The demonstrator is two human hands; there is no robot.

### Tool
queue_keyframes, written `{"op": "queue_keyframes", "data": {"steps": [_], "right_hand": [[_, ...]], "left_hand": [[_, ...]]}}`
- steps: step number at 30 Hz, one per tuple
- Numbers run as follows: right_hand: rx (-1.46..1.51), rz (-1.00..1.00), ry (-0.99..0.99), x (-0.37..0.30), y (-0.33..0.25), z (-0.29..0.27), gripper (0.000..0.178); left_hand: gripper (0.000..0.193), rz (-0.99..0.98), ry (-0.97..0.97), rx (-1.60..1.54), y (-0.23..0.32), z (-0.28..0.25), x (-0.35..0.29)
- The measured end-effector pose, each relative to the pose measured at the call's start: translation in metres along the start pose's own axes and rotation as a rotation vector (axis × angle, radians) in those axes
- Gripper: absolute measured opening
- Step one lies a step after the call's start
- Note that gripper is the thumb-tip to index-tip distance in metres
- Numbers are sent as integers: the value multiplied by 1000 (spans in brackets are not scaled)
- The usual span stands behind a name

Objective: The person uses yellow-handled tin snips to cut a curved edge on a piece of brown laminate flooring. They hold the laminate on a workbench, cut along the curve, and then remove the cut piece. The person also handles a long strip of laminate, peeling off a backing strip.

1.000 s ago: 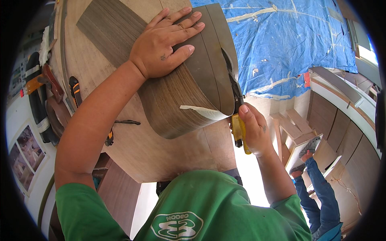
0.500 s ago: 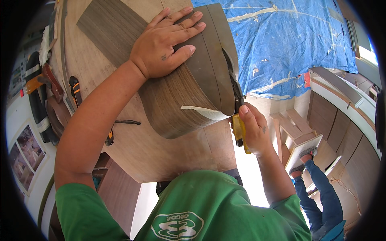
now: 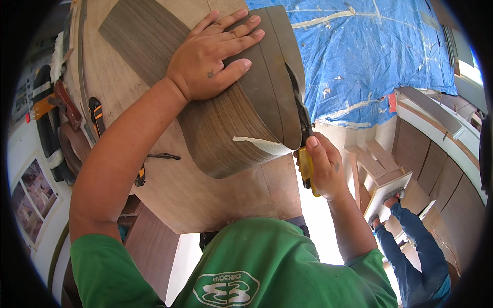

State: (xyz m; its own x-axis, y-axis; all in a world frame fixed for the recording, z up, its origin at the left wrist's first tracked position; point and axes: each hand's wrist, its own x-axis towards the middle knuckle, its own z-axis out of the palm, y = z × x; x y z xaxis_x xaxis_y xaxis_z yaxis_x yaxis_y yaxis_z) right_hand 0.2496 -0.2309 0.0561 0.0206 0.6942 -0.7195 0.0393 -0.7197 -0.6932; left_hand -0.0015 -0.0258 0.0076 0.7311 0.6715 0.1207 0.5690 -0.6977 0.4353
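Note:
A long strip of wood-grain laminate (image 3: 226, 128) lies curled over on the board, its plain grey-brown back (image 3: 267, 72) turned up at the right and marked with thin dark lines. My left hand (image 3: 210, 59) presses flat on the folded part, fingers spread. My right hand (image 3: 326, 167) is closed round the yellow handles of a pair of snips (image 3: 306, 167). Their dark blades reach up along the right edge of the laminate, apart around it. A pale torn sliver (image 3: 259, 143) stands off the lower edge of the curl.
Beneath lies a wooden board (image 3: 226, 200). To the left are a utility knife (image 3: 96, 115), a dark slim tool (image 3: 164, 156) and a handsaw (image 3: 69, 105). A blue tarp (image 3: 370, 51) covers the area ahead right. A co-worker's legs (image 3: 411, 241) stand at the lower right near wooden panels.
My hands, the snips and the laminate stay almost in place, with only a tiny shift to the right. The co-worker's legs and feet have moved slightly.

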Motion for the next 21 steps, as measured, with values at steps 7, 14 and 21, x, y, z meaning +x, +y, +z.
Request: {"op": "queue_keyframes", "data": {"steps": [7, 14, 21], "right_hand": [[13, 28, -9, 2, 3, -5, 41], [44, 70, -37, 3, -7, -5, 42], [-7, 32, -40, 4, 1, -5, 42]], "left_hand": [[51, 14, -3, 21, -1, 0, 0], [52, 22, -3, 25, -1, 0, 0], [52, 20, -4, 34, -1, 0, 0]]}}
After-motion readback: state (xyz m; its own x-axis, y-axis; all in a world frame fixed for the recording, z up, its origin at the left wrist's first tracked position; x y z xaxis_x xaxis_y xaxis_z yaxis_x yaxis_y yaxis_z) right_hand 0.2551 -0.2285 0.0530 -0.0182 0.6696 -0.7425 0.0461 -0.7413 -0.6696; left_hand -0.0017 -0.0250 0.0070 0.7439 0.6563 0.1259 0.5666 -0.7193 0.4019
